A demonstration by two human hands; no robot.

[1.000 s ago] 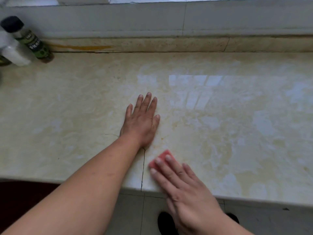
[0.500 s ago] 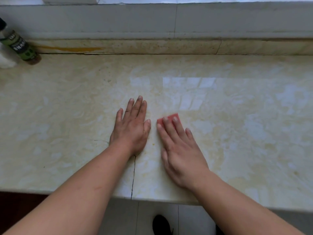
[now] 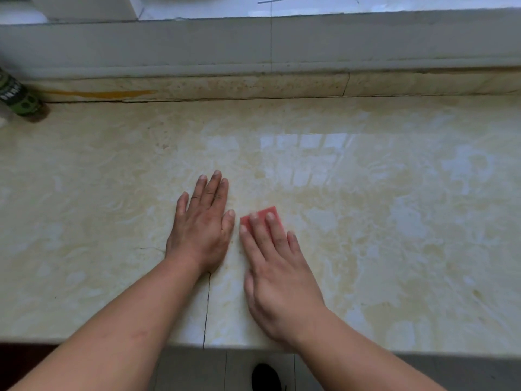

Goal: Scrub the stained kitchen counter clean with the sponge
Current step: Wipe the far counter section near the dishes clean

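My right hand point(image 3: 277, 273) lies flat over the red sponge point(image 3: 263, 218), its fingers point(image 3: 258, 235) straight and close together, pressing the sponge down onto the cream marble worktop point(image 3: 394, 221); only the far end of the sponge shows past my fingertips. The sponge sits near the middle of the worktop, just beside the thumb of my left hand point(image 3: 201, 230), though the two do not seem to touch. That left hand rests palm down on the stone, fingers straight and together, thumb a little out, holding nothing. A thin dark crack point(image 3: 207, 309) runs from under the heel of my left hand to the front edge of the worktop. Yellowish stains point(image 3: 332, 244) spread over the stone to the right of the sponge, and a window's reflection point(image 3: 304, 153) shines beyond it. Along the back, a low marble upstand point(image 3: 253, 86) carries an orange-yellow streak point(image 3: 101, 94) at its left. A green-labelled bottle point(image 3: 17, 97) stands at the far left corner, cut off by the frame. Below the worktop's edge, the toe of a dark shoe point(image 3: 265, 376) shows on the tiled floor point(image 3: 197, 371).
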